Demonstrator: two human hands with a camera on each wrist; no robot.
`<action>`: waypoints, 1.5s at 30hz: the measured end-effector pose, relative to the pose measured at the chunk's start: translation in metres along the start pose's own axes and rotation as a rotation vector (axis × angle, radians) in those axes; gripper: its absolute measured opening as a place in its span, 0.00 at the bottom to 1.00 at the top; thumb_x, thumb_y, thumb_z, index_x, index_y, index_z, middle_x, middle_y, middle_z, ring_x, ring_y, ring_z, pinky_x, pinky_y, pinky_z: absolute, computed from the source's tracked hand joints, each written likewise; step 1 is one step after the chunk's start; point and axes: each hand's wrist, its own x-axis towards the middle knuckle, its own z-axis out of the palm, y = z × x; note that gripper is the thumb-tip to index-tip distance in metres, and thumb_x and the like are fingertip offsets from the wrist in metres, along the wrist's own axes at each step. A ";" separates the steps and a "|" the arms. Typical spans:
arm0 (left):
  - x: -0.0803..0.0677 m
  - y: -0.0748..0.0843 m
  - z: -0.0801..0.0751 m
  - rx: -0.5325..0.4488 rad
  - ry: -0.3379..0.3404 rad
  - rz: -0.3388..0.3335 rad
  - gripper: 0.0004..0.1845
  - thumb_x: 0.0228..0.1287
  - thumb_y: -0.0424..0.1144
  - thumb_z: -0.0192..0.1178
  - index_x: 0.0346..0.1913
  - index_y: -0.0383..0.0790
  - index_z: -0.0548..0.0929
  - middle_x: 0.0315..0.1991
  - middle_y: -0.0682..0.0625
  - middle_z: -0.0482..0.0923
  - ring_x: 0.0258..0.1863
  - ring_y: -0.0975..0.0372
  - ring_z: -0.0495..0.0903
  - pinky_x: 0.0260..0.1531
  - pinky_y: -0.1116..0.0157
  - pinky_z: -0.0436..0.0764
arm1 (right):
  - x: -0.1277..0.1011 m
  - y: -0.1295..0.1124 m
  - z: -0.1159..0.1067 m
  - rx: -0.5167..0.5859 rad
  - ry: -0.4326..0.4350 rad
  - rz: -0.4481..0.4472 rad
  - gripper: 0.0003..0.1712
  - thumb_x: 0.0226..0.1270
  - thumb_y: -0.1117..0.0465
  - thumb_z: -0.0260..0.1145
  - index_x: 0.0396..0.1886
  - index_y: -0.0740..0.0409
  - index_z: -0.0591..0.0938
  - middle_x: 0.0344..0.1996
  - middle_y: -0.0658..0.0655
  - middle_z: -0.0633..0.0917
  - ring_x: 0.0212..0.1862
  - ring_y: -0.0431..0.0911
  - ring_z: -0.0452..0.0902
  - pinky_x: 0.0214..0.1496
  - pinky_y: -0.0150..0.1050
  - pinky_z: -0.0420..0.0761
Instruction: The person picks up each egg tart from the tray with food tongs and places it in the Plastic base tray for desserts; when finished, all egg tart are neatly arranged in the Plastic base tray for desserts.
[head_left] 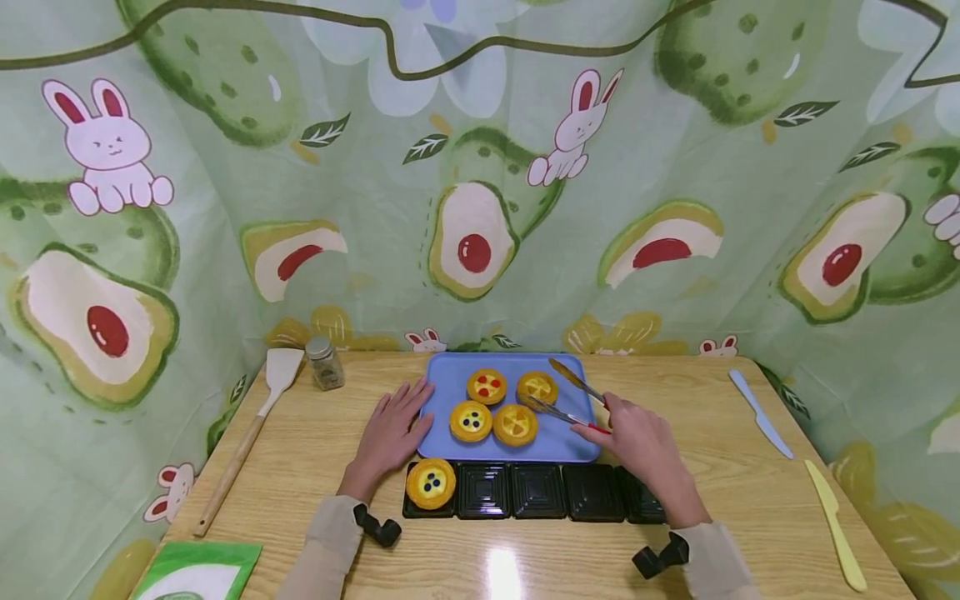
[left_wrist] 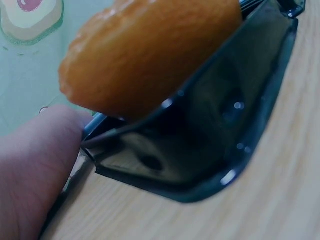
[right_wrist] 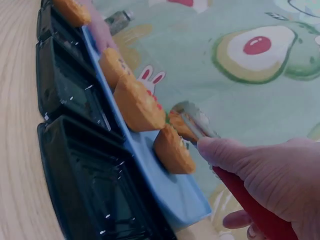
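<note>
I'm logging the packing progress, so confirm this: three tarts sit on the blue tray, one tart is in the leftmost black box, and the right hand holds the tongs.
Wrong on the count. The head view shows four tarts on the blue tray, not three. The rest stands: one tart is in the leftmost black box, and the right hand holds the tongs.

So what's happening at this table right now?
A person's right hand grips red-handled metal tongs, open over four small fruit tarts on a blue plastic tray. The left hand rests flat at the tray's left edge. A row of black plastic cups lies in front; only the leftmost holds a blueberry tart.
</note>
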 end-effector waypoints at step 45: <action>0.000 -0.001 0.002 -0.008 -0.026 -0.029 0.32 0.83 0.58 0.46 0.83 0.55 0.60 0.84 0.56 0.53 0.84 0.50 0.50 0.80 0.42 0.47 | -0.001 -0.021 0.035 -0.077 -0.013 0.087 0.34 0.62 0.32 0.73 0.32 0.61 0.78 0.16 0.53 0.68 0.16 0.46 0.66 0.16 0.36 0.61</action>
